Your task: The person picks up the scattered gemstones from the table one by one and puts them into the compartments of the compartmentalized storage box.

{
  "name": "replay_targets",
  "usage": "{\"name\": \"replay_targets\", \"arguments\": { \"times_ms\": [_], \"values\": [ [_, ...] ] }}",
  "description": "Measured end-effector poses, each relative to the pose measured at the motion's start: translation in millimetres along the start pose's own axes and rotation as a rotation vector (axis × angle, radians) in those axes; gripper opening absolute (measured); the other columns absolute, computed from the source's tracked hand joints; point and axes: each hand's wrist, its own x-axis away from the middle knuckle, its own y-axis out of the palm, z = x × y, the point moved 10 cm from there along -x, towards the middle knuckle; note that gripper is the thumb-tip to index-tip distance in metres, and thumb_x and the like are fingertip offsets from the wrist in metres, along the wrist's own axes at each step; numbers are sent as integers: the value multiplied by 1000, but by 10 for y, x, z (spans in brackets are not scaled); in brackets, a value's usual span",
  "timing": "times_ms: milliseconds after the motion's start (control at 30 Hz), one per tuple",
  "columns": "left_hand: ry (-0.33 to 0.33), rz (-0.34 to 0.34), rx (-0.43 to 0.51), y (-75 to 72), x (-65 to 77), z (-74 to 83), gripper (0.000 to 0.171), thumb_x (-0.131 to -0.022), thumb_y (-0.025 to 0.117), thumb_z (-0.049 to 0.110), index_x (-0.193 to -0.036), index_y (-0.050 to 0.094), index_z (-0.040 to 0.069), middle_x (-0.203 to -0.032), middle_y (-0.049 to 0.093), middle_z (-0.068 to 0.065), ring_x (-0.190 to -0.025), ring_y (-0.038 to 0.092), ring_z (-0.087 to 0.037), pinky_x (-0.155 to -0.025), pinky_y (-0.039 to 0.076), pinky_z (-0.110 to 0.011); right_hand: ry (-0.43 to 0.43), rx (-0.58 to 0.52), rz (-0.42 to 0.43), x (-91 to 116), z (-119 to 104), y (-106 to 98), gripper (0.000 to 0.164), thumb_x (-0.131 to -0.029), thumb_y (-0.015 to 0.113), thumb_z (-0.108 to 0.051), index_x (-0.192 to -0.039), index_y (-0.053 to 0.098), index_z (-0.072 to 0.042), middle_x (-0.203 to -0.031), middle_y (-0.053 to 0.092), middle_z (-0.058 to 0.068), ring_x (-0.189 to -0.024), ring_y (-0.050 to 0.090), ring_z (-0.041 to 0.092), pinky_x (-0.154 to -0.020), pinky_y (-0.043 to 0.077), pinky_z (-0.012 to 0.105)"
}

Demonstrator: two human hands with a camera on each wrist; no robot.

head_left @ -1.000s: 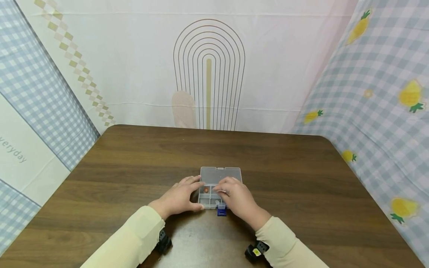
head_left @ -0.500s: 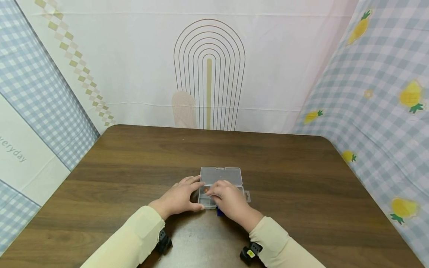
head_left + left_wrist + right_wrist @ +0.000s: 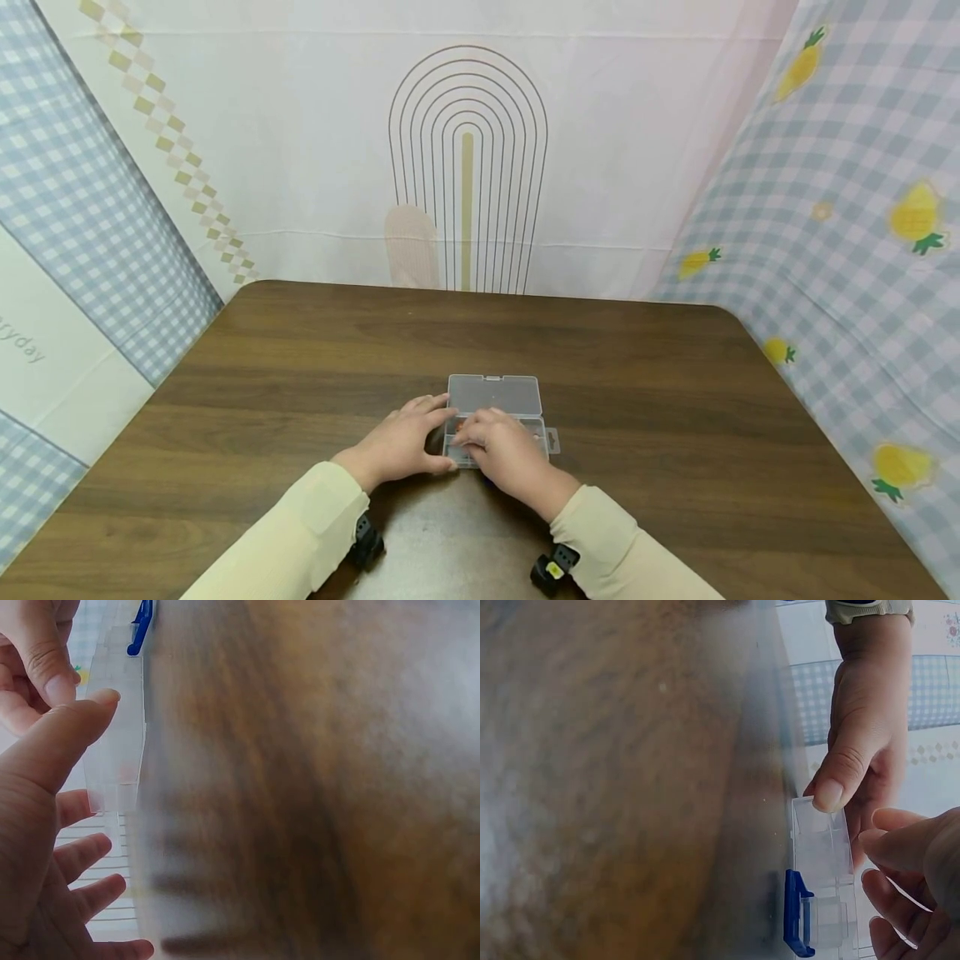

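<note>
A clear plastic compartment box [image 3: 536, 452] lies on the table, its lid [image 3: 495, 395] swung back flat behind it. My left hand [image 3: 396, 442] holds the box's left end, thumb [image 3: 829, 794] at the near corner and fingers spread along the far side. Over the left compartments is my right hand [image 3: 504, 454], fingers bent and fingertips down at the cells; I cannot tell whether something small is between them. A small orange-red item [image 3: 460, 426] shows in the back left cell, partly covered. A blue clasp [image 3: 796, 915] sits on the box's front, hidden in the head view.
The brown wooden table [image 3: 337, 333] spreads around the box. A clear hanging tab [image 3: 553, 440] sticks out from the box's right end. Behind the table hangs a white patterned cloth [image 3: 315, 150], with blue checked cloth [image 3: 862, 275] at the sides.
My right hand has moved left and slightly nearer me across the box, uncovering its right end and covering the blue clasp and part of the orange-red item. The left hand stays put.
</note>
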Motion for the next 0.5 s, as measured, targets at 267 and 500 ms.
{"name": "replay_targets", "arguments": {
  "times_ms": [267,500],
  "values": [
    [-5,-9,-5,18,-22,1,71,-83,75,39,-143,48,14,-155,31,-9,-142,27,-34,-107,28,-60,44,-70,-35,7,37,9,22,-86,73,-12,-108,75,-13,-112,65,1,-111,58,22,-99,44,45],
    [-2,0,-22,6,-24,5,70,-83,75,38,-142,49,13,-154,33,-10,-142,28,-35,-107,29,-60,29,-77,-6,17,22,-63,30,-85,75,-15,-114,72,-13,-118,64,1,-115,56,24,-96,46,45]
  ]
}}
